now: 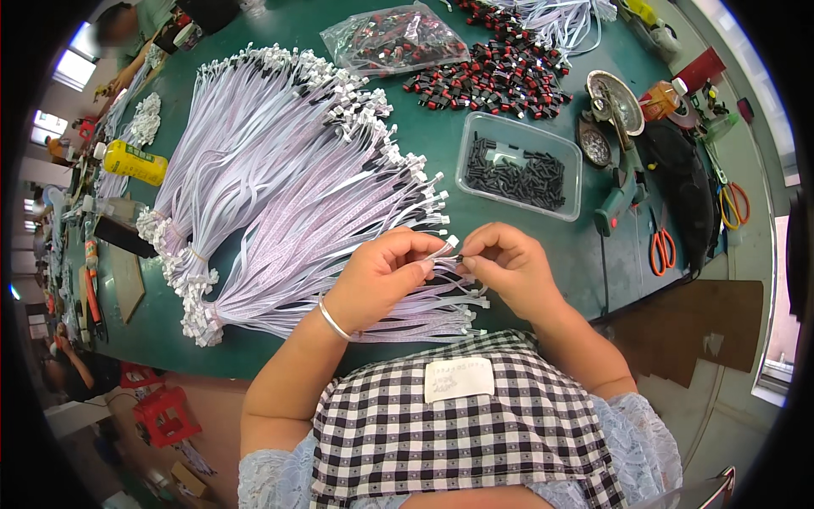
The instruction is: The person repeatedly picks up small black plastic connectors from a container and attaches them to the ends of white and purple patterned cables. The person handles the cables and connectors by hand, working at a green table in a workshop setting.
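Both my hands meet over the near edge of the green table. My left hand is closed, thumb and fingers pinching the end of a flat ribbon cable with a small white connector. My right hand is closed too, its fingertips pinched around thin dark wire ends beside that connector. Whether a sleeve is also between those fingertips is too small to tell. Under and left of my hands fan large bundles of white and pinkish ribbon cables, with white connectors at their ends. A clear plastic tub of short black tubes stands just beyond my right hand.
Red-and-black connectors lie heaped at the back, beside a clear bag of more. To the right are a green handheld tool, a metal dish and orange-handled scissors. A yellow bottle lies left; other people sit farther off.
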Demonstrator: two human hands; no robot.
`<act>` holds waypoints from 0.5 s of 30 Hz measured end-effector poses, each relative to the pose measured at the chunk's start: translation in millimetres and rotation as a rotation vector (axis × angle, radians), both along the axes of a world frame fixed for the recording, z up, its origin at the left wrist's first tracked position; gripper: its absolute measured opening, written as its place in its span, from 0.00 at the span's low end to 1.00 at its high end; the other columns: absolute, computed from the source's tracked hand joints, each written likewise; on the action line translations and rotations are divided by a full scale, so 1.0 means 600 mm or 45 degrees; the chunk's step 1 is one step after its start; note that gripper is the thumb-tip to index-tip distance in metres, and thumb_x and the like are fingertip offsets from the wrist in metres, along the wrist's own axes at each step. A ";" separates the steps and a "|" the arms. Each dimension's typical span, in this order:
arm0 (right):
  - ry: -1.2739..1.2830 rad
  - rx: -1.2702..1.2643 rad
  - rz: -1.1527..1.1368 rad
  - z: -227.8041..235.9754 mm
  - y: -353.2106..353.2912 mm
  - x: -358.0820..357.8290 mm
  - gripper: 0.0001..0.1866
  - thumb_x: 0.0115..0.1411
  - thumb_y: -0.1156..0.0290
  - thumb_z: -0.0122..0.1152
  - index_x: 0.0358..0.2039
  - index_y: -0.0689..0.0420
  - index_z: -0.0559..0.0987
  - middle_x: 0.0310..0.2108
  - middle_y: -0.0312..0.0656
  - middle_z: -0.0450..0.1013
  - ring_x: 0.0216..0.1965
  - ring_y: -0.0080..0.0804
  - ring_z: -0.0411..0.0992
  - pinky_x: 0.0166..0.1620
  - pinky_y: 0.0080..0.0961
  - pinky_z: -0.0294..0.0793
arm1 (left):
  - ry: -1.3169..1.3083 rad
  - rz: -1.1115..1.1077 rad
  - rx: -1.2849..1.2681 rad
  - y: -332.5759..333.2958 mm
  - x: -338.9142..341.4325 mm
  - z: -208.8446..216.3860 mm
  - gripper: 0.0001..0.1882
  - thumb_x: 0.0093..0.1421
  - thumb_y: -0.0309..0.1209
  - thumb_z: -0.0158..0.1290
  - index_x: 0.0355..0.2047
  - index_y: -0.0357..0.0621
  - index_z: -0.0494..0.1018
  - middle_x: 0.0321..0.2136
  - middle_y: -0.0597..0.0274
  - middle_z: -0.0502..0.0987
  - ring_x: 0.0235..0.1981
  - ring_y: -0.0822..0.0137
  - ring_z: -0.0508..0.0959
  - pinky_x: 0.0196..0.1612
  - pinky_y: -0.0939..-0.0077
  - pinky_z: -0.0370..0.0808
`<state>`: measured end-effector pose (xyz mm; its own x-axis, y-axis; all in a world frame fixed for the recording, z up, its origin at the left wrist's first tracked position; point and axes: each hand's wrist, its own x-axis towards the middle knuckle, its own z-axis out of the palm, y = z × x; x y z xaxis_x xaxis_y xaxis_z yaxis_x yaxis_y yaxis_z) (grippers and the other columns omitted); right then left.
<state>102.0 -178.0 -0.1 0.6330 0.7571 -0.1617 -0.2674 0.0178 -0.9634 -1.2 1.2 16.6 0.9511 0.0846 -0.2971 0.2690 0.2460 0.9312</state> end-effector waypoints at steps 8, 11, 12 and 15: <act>0.136 -0.060 0.098 0.009 0.005 0.013 0.06 0.54 0.82 0.57 0.34 0.61 0.73 0.30 0.36 0.72 0.32 0.18 0.72 0.34 0.14 0.70 | 0.033 -0.005 0.055 0.005 0.002 0.006 0.16 0.55 0.21 0.56 0.45 0.37 0.72 0.31 0.67 0.75 0.32 0.81 0.73 0.36 0.87 0.71; 0.243 -0.027 0.093 0.009 0.011 0.013 0.08 0.54 0.82 0.57 0.36 0.61 0.72 0.30 0.36 0.71 0.32 0.18 0.72 0.33 0.14 0.70 | 0.031 0.061 0.155 0.000 0.002 0.009 0.15 0.54 0.21 0.57 0.43 0.37 0.72 0.30 0.66 0.76 0.31 0.80 0.74 0.34 0.87 0.71; 0.262 -0.004 0.086 0.007 0.013 0.013 0.10 0.54 0.82 0.57 0.37 0.61 0.72 0.30 0.36 0.71 0.32 0.18 0.72 0.33 0.14 0.70 | 0.033 0.075 0.190 -0.001 0.002 0.009 0.15 0.53 0.21 0.57 0.42 0.37 0.72 0.30 0.66 0.76 0.30 0.80 0.74 0.34 0.87 0.72; 0.283 0.060 0.066 0.005 0.020 0.010 0.14 0.54 0.82 0.57 0.41 0.61 0.70 0.28 0.35 0.70 0.32 0.19 0.72 0.32 0.15 0.70 | 0.000 0.069 0.396 -0.002 0.005 0.019 0.16 0.52 0.20 0.58 0.42 0.37 0.72 0.29 0.64 0.77 0.29 0.78 0.76 0.34 0.85 0.73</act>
<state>108.0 -165.9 3.1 0.5456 0.7977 -0.2567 -0.4746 0.0417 -0.8792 1.8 0.0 28.0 0.9426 0.2223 -0.2491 0.2634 -0.0368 0.9640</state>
